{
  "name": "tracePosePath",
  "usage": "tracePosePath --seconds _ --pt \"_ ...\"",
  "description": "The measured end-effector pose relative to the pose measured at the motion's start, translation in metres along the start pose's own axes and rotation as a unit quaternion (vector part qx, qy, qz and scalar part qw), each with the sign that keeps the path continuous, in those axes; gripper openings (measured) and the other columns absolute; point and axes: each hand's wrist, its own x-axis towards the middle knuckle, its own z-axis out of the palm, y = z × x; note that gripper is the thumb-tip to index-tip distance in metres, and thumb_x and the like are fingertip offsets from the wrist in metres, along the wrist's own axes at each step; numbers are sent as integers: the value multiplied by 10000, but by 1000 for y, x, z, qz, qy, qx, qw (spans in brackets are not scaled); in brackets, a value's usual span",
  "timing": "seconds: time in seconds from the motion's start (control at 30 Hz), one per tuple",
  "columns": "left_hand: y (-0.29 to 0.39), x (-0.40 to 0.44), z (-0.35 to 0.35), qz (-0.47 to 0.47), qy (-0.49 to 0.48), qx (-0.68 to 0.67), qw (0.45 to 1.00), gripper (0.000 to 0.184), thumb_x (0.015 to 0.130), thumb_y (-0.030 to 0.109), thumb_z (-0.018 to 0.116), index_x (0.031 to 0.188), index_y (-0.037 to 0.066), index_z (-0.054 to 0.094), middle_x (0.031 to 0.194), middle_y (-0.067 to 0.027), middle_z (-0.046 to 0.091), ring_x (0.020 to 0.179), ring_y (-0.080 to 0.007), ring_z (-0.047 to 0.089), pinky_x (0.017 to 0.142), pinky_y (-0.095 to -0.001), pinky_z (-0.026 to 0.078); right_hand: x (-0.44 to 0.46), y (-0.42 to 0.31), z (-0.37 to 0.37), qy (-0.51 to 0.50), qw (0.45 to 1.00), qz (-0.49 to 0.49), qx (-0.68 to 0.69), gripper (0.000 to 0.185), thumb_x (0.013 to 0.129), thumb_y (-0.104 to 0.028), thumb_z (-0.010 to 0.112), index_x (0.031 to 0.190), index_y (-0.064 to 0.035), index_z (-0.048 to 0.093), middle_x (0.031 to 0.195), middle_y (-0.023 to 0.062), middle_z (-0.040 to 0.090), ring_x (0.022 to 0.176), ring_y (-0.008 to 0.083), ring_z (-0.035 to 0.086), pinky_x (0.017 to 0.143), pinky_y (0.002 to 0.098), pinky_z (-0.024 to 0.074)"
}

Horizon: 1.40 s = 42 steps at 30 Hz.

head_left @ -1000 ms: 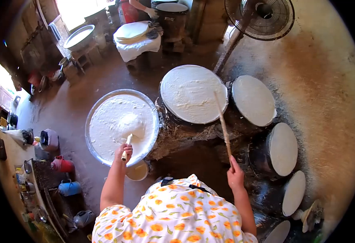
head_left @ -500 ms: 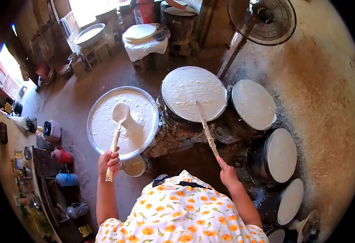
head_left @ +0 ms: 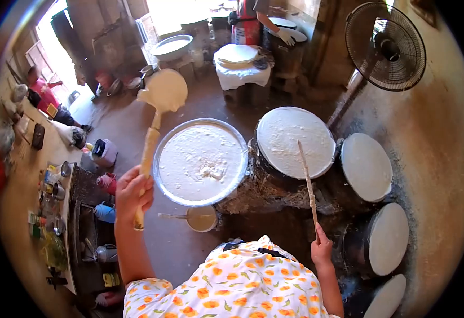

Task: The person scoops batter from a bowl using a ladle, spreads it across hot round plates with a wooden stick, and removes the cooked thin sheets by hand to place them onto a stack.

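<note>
My left hand (head_left: 135, 194) is closed round the handle of a ladle (head_left: 167, 91). The ladle's round head is coated in white batter and raised to the left of a wide metal basin (head_left: 160, 186) of white batter. My right hand (head_left: 322, 247) grips a long thin stick (head_left: 308, 183). The stick's far tip lies over the white surface of a large round pot top (head_left: 295, 139), right of the basin. A small bucket (head_left: 202, 218) with a handle across it stands below the basin.
More round white-topped pots (head_left: 366, 167) curve down the right side. A standing fan (head_left: 385, 46) is at the upper right. Stacked white sheets (head_left: 236, 54) sit on a cloth-covered stand. One person (head_left: 43, 90) is at the far left; another person's gloved hand (head_left: 285, 37) is at the back.
My left hand has lifted the ladle out of the basin, up and to the left. The stick has shifted over the pot top. The view has turned left, and a person has appeared there.
</note>
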Motion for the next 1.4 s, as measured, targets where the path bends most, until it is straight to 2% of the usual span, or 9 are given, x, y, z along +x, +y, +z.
tracePosePath --seconds 0.2,0.3,0.47,0.53,0.67,0.73,0.93,1.13,1.4 --pt "-111 21 -63 -287 108 -202 930 98 889 81 440 948 3 434 709 -36 463 442 -54 385 344 -201 359 3 -9 7 -49 998 49 7 545 740 93 463 1247 -81 565 1136 175 629 1016 300 628 838 315 487" --pt "-106 0 -64 -297 144 -142 933 122 877 31 424 972 -42 449 737 -63 489 434 -56 401 331 -210 366 8 -7 12 -45 999 26 10 531 744 87 469 1242 -68 565 1129 180 631 1012 300 630 834 311 487" --pt "-81 -17 -69 -134 54 -193 971 130 896 37 424 1006 -27 453 727 -69 505 432 -56 413 323 -207 383 17 -2 27 -7 1000 1 16 526 728 84 468 1230 -42 566 1125 207 624 1036 316 619 852 319 484" --pt "-104 1 -83 -148 92 -118 978 103 891 47 440 948 -23 489 683 -51 489 425 -57 406 333 -204 379 22 -23 24 -64 995 77 -1 568 712 85 470 1264 -37 530 1148 208 610 1062 319 602 882 331 473" --pt "-121 26 -87 -250 160 -77 952 65 874 44 454 867 -21 460 669 -49 457 430 -75 387 347 -211 339 24 -13 37 -10 994 -96 -54 619 695 81 500 1303 -37 484 1134 213 592 996 354 591 849 382 476" --pt "-110 32 -62 -268 176 -150 935 51 878 35 443 876 -15 435 671 -62 448 446 -74 384 345 -211 337 21 -22 31 -42 996 -38 -71 560 755 82 457 1308 -6 474 1201 228 571 1113 359 553 934 365 436" --pt "-94 68 -11 -291 41 -117 949 38 878 34 488 869 8 462 702 -72 500 461 -79 412 349 -224 331 5 -21 36 15 990 -59 -126 541 772 111 461 1296 -21 488 1173 203 587 1052 376 568 894 398 455" --pt "-72 101 97 -292 -166 72 939 130 845 71 509 726 29 477 587 -16 448 411 -71 381 344 -239 318 -42 -54 23 101 984 -25 -144 580 702 63 535 1251 -123 545 890 146 584 786 353 583 671 424 496" --pt "-114 30 287 -253 -467 192 825 123 872 63 462 758 26 491 562 -19 448 390 -90 408 335 -256 345 -163 -48 -25 259 941 118 -182 651 721 3 606 1311 -244 483 807 92 538 684 277 587 560 372 493"
